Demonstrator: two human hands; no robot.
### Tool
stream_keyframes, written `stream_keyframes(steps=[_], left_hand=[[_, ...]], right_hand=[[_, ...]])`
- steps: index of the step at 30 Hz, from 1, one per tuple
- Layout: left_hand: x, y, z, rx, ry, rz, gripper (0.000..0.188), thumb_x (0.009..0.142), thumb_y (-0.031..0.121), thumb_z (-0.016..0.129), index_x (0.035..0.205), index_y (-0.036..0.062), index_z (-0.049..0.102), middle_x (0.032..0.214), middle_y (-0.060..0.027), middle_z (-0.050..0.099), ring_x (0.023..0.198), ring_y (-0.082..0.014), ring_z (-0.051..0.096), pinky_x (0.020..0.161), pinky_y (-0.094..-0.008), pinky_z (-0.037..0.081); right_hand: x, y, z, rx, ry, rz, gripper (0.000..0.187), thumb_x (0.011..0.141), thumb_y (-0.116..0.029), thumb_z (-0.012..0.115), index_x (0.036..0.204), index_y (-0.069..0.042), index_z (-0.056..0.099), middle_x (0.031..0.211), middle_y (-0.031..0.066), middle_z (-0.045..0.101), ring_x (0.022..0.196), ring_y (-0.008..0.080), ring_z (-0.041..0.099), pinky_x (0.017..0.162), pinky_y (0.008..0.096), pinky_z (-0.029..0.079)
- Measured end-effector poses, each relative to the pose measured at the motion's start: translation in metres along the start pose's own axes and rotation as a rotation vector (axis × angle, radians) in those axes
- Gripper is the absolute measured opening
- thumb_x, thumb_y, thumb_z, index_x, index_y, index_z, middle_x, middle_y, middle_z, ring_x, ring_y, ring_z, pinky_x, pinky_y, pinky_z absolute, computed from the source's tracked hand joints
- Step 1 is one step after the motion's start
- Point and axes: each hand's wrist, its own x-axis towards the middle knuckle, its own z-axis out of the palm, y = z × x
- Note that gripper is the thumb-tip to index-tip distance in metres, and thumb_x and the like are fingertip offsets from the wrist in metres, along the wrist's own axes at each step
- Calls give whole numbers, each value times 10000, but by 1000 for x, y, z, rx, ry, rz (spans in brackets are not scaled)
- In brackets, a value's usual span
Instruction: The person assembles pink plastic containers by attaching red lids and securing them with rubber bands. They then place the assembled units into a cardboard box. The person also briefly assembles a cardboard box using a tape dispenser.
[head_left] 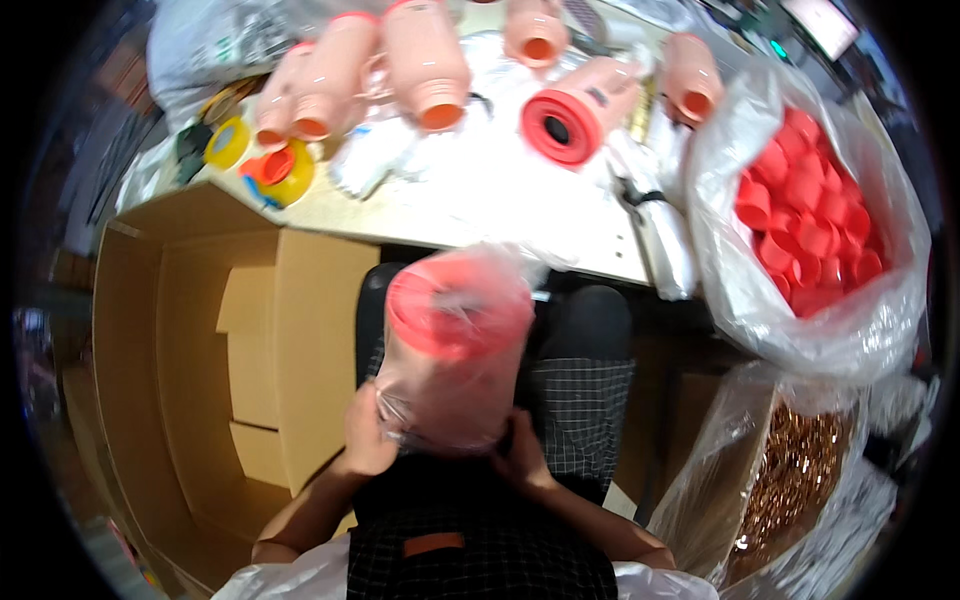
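Observation:
Over my lap I hold a large pale-pink vacuum flask [450, 385] wrapped in a clear plastic bag [505, 265]. Its coral-red end points up and away from me, slightly blurred by motion. My left hand [370, 435] is closed on the lower left side of the wrapped flask, with the fingertips partly behind it. On the lower right, my right hand [525, 455] grips the same flask, its fingers partly hidden under it. Loose film sticks out beyond the red end, near the table edge.
An open cardboard box [190, 350] stands at my left. Several pink flasks [425, 65] lie on the table [480, 205], one with its red end [565, 125] facing me. At right are a bag of red cups [800, 210] and a plastic-lined box of copper-coloured pieces [795, 480].

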Motion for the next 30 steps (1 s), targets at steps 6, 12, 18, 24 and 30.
stream_keyframes(steps=[6, 12, 18, 24, 30], left_hand=[[-36, 38, -57, 511, 831, 49, 597, 936, 166, 593, 1478, -19, 424, 1125, -161, 651, 1050, -348, 650, 938, -418, 518], [-57, 35, -218, 972, 351, -325, 463, 879, 105, 622, 1342, 114, 622, 1083, -205, 680, 900, -374, 684, 717, -450, 549], [-141, -186, -211, 942, -468, -682, 354, 838, 190, 651, 1185, 140, 700, 1045, -186, 727, 1020, -357, 694, 851, -445, 562], [-189, -285, -205, 832, -804, -876, 643, 734, 354, 746, 1320, 120, 619, 1210, -196, 691, 1150, -330, 669, 964, -429, 543], [-67, -143, -210, 1226, -402, -750, 899, 783, 430, 786, 1500, 73, 377, 1453, -203, 493, 1324, -393, 495, 1063, -469, 468]], right_hand=[[53, -81, 64, 235, -867, -76, 633, 871, -218, 773, 1363, 0, 440, 1145, 206, 631, 1086, 256, 639, 897, 388, 537], [83, -208, 89, 432, -836, -552, 456, 907, -129, 672, 1332, -18, 550, 1153, 136, 667, 1074, 257, 655, 927, 399, 522], [80, -271, -48, 531, -411, -1238, 317, 821, -135, 661, 1121, -31, 665, 1012, 123, 678, 966, 292, 678, 827, 399, 548], [83, -256, -93, 232, 14, -1387, 220, 905, -153, 660, 1086, -31, 686, 974, 92, 692, 840, 214, 661, 748, 321, 541], [183, -192, -91, 710, 287, -268, 481, 811, -91, 765, 1208, 39, 527, 1141, 141, 615, 1063, 192, 603, 913, 349, 492]])
